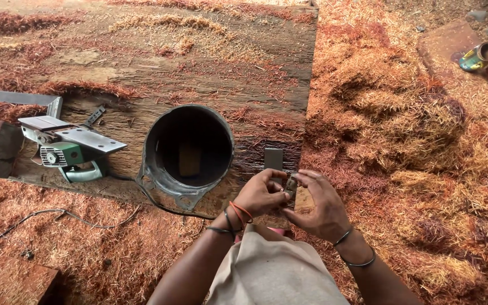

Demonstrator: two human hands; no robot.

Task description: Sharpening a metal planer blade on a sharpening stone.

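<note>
My left hand (262, 195) and my right hand (320, 206) meet over the near edge of a large wooden slab (199, 62). Together they pinch a small dark metal piece (291, 184) between the fingertips. Just above the hands a small grey rectangular plate (273, 158) lies on the slab. Thread bands circle my left wrist and dark bangles my right. My knee in beige cloth (272, 271) fills the bottom middle.
A dark round metal bucket (187, 149) lies on its side on the slab, a small wooden block inside. A green electric planer (66, 149) rests upside down at left, its cable (57, 213) trailing over reddish wood shavings (413, 141). A tin can (477, 56) lies far right.
</note>
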